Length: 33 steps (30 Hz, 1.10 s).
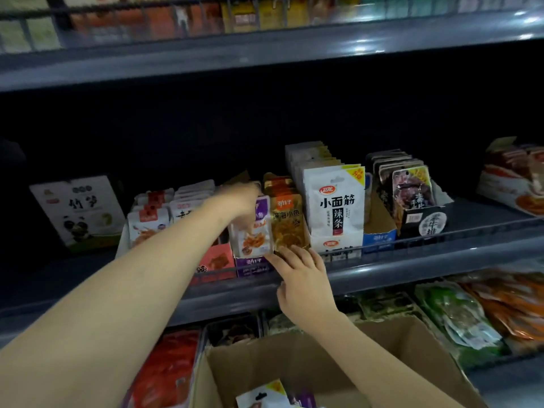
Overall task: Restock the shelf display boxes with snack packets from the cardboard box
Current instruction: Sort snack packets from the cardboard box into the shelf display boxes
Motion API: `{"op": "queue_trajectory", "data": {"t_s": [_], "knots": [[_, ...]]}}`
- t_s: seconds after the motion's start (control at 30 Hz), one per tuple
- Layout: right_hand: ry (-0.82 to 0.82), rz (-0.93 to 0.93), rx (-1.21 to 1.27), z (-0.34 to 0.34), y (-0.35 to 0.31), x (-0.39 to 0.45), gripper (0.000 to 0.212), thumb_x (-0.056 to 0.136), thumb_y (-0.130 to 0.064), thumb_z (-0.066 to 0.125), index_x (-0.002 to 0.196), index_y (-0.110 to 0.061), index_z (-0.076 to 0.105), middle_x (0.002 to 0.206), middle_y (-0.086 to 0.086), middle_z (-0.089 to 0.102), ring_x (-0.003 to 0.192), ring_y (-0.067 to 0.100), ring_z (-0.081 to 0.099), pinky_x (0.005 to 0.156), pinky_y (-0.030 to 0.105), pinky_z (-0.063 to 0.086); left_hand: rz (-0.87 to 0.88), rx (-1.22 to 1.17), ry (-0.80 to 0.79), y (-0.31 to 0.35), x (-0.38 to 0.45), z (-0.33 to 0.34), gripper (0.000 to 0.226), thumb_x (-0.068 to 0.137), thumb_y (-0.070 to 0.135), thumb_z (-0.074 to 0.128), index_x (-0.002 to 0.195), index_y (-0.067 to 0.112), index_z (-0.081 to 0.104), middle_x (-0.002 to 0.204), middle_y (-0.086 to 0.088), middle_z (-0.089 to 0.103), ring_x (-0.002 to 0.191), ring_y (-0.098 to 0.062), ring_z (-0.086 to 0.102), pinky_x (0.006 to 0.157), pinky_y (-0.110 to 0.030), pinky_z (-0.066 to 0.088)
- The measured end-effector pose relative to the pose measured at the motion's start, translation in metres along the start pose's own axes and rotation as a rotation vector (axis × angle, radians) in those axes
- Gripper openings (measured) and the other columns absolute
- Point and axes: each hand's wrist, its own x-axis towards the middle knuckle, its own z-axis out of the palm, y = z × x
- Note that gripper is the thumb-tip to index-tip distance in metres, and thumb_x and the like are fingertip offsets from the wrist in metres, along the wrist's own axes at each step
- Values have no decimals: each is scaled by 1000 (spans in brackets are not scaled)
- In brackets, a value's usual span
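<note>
The blurred left hand (pixel 241 198) perhaps gripped glossy purple-white snack packets (pixel 252 231) in the purple display box (pixel 253 265). Beside it, the right hand (pixel 300 278) touched the box with relaxed fingers. Below both hands sat the brown cardboard box (pixel 406 348); right of them a white packet (pixel 335 207) read "小面筋 辣条".

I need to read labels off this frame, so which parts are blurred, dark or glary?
Head view: left hand is motion-blurred over the purple packets; top shelf is out of focus with glare on its right edge; the shelf's back is dark; the white packet reads sharply; shelf lines bow.
</note>
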Motion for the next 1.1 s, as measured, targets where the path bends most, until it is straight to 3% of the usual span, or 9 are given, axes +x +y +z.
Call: {"op": "queue_trajectory", "data": {"t_s": [0.1,0.17,0.27,0.37,0.5,0.67,0.9,1.0,1.1], "knots": [[19,-2,32,0,1,0,61,68,-21,71,126,-27,58,124,-1,62,118,26,55,102,47,40,-5,62,-90,2,13,18,68,83,15,74,142,7,42,121,-9,60,103,-23,59,75,-26,47],[10,-5,29,1,2,-2,62,70,-20,71,130,-28,55,128,0,60,123,27,52,105,46,36,-3,61,-110,1,18,32,80,85,16,72,151,12,27,139,-11,50,122,-26,52,92,-30,46],[23,-15,58,4,3,-1,64,75,-19,70,135,-27,51,135,1,55,130,27,46,109,45,30,75,103,28,-11,21,42,87,82,25,74,151,22,23,151,-8,27,142,-27,20,114,-40,22],[47,-13,45,4,4,-1,67,64,-20,78,127,-26,58,124,0,63,119,27,56,101,45,41,132,-11,154,-22,18,47,93,77,30,78,151,26,21,151,-4,22,142,-25,15,115,-39,17],[62,-9,50,5,1,-1,69,56,-20,83,121,-25,62,117,0,66,112,27,61,95,45,47,127,-169,70,-28,10,60,99,80,36,75,155,22,10,159,-6,19,146,-26,19,117,-38,21],[57,-8,31,4,2,-2,69,58,-17,82,123,-24,61,118,-1,65,113,27,59,94,46,47,136,-470,178,-27,3,72,90,88,27,67,155,30,6,162,4,-5,150,-20,0,120,-38,15],[-99,-26,67,-12,3,-4,70,94,-19,47,152,-34,11,161,-6,10,148,18,2,118,35,-2,102,-167,357,-19,-19,76,80,98,43,44,152,30,-13,157,3,-29,141,-16,-33,111,-40,-24],[-81,-34,64,-23,3,-18,74,95,-18,46,152,-35,3,161,-7,1,148,15,-4,115,31,-9,145,-217,363,-3,-44,85,76,99,40,43,154,27,-8,160,3,-24,142,-13,-30,111,-40,-25],[-4,-37,51,-35,9,-45,72,92,-16,52,152,-30,14,160,-5,10,148,16,4,112,29,-9,189,-262,411,16,-75,98,69,101,38,41,155,27,1,162,3,-15,145,-10,-23,115,-39,-20]]}}
